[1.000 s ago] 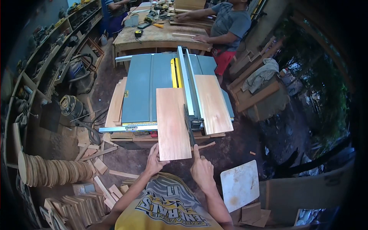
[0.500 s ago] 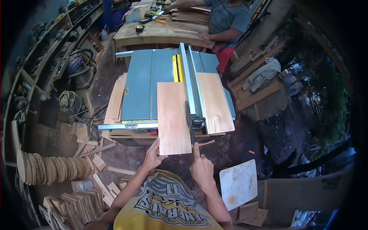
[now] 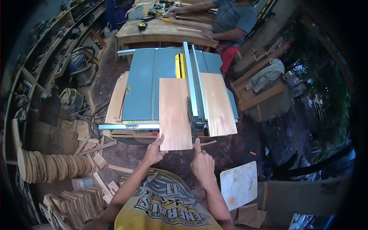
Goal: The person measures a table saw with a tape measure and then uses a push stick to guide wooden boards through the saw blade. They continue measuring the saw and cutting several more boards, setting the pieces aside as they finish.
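A wooden board (image 3: 174, 115) lies on the table saw (image 3: 142, 84), its long edge beside the metal rip fence (image 3: 191, 80). Its far end reaches the yellow insert (image 3: 177, 65); no blade is visible. My left hand (image 3: 155, 151) grips the board's near left corner, thumb on top. My right hand (image 3: 203, 163) is closed with the index finger stretched along a dark push stick (image 3: 193, 120), which lies along the board's right edge. My palm hides the stick's near end. A second board (image 3: 218, 103) rests right of the fence.
Another person (image 3: 234, 23) stands at a workbench (image 3: 161, 32) with a tape measure (image 3: 142, 26). Stacked wood discs (image 3: 57, 166) and offcuts (image 3: 76, 209) are at lower left. A shop vacuum (image 3: 73, 99) stands left, a white panel (image 3: 239, 186) lower right.
The board has slid slightly forward along the fence, with my left hand and the push stick moving along. The view has shifted a little.
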Motion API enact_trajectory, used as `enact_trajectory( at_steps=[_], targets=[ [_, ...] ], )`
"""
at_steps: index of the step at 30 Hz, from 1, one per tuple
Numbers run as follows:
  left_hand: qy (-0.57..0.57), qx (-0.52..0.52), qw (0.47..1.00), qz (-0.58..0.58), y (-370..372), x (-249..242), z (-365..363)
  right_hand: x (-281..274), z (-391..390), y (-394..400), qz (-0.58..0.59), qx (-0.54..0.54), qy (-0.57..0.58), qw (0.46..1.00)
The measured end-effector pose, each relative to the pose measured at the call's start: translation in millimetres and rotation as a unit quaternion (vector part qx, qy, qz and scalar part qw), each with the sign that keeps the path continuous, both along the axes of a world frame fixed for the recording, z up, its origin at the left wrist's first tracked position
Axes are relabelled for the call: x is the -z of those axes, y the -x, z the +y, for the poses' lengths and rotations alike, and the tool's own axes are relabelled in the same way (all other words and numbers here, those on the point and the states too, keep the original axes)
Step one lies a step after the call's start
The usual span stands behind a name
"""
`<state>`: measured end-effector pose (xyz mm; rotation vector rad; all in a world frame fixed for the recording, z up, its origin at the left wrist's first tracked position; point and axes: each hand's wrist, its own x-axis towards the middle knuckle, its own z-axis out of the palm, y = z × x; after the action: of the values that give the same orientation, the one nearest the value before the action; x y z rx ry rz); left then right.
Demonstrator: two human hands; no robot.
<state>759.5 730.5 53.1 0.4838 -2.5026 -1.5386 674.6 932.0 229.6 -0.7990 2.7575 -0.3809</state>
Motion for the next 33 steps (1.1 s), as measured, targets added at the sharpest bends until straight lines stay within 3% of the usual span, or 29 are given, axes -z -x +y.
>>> enact_trajectory(
  at_steps=[4, 8, 12, 16, 24, 33],
  targets=[
    [-0.056, 0.004, 0.997, -0.058, 8, -14, -6, -1, -4, 9, -0.003, -0.002, 0.001, 1.000],
    [0.019, 0.010, 1.000, -0.018, 15, -11, -10, 4, -7, 17, -0.010, -0.007, -0.005, 1.000],
    [0.015, 0.012, 0.999, -0.044, 24, -12, -17, 4, -13, 25, -0.004, -0.012, 0.002, 1.000],
    [0.181, 0.030, 0.982, -0.055, 32, -21, -24, -4, -22, 30, 0.003, -0.002, -0.003, 1.000],
    [0.199, 0.045, 0.979, -0.024, 49, -20, -39, -4, -27, 39, 0.034, -0.006, 0.041, 0.999],
    [0.240, 0.033, 0.970, -0.012, 62, -20, -45, -53, 26, -22, -0.052, 0.016, -0.021, 0.998]
  ],
)
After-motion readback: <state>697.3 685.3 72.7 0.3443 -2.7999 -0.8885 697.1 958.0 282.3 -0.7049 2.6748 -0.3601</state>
